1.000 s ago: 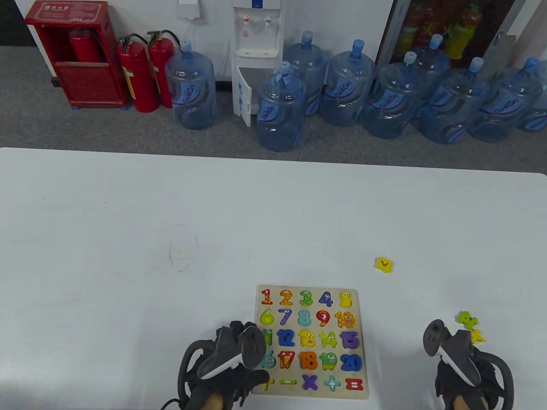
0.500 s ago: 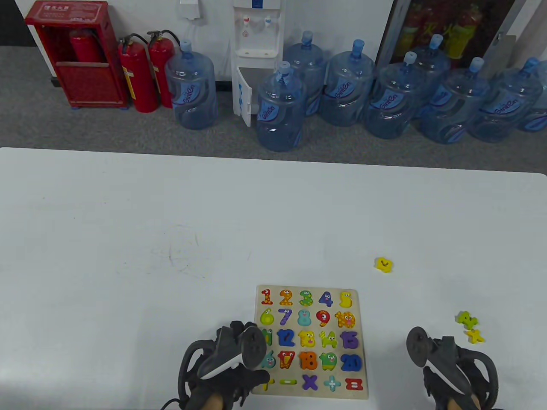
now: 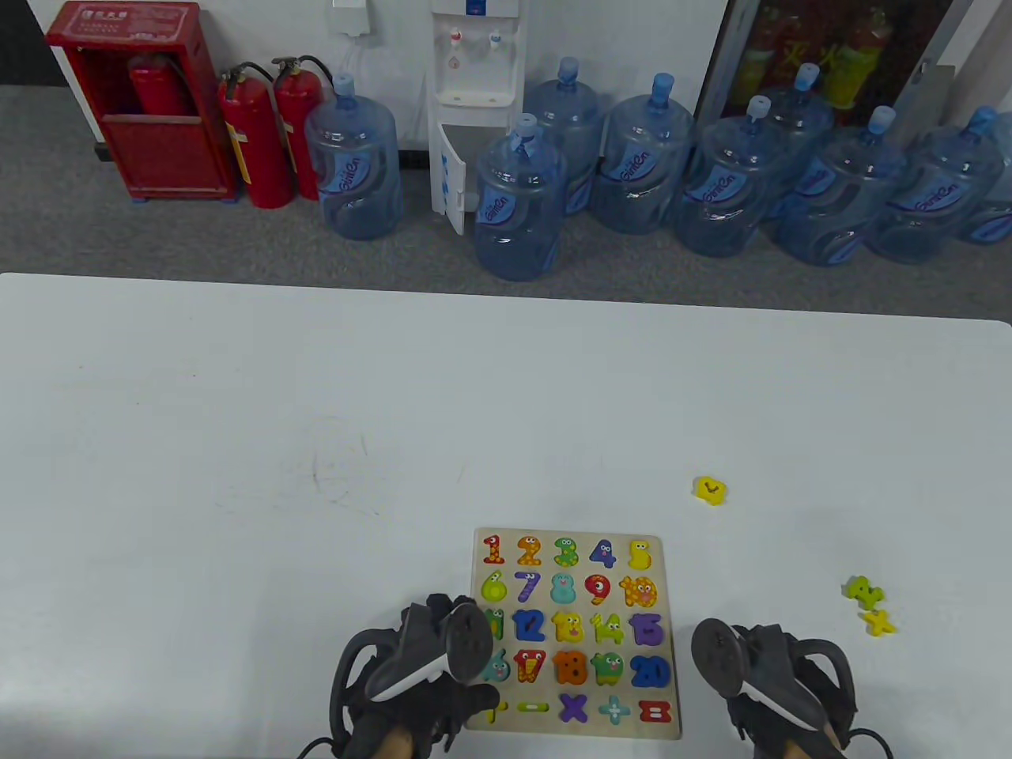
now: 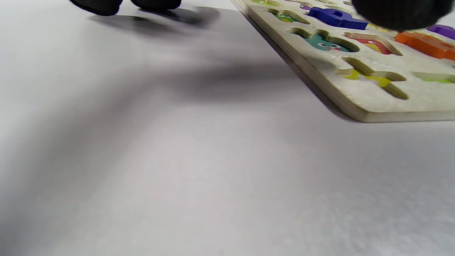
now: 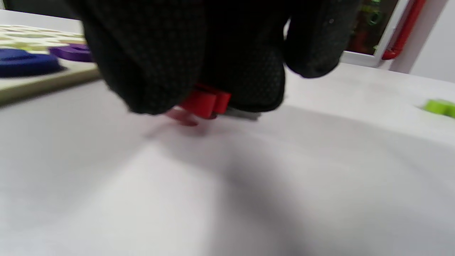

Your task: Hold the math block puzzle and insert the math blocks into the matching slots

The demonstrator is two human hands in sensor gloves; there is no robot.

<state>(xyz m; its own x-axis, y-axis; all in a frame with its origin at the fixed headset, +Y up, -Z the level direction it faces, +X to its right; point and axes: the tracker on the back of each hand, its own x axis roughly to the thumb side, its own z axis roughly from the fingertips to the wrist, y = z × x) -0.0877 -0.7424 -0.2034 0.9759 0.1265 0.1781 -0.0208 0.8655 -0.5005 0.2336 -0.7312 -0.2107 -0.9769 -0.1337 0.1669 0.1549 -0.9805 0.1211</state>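
Note:
The wooden puzzle board (image 3: 674, 601) lies at the table's near edge, most slots filled with coloured number and sign blocks. My left hand (image 3: 427, 672) rests on the board's left edge; in the left wrist view a fingertip (image 4: 398, 14) touches the board (image 4: 355, 103), next to an empty plus-shaped slot (image 4: 373, 76). My right hand (image 3: 771, 680) is just right of the board; in the right wrist view its fingers (image 5: 227, 60) grip a red block (image 5: 202, 103) just above the table. Loose blocks lie on the table: a yellow one (image 3: 710, 489), a green one (image 3: 862, 590) and a yellow cross (image 3: 878, 622).
The white table (image 3: 316, 411) stretches far and left of the board. Beyond its far edge stand water jugs (image 3: 518, 202), a dispenser (image 3: 473, 103) and fire extinguishers (image 3: 257, 138) on the floor.
My right hand has moved left from beside the green and yellow loose blocks toward the board's right edge. The left hand and the board have not moved.

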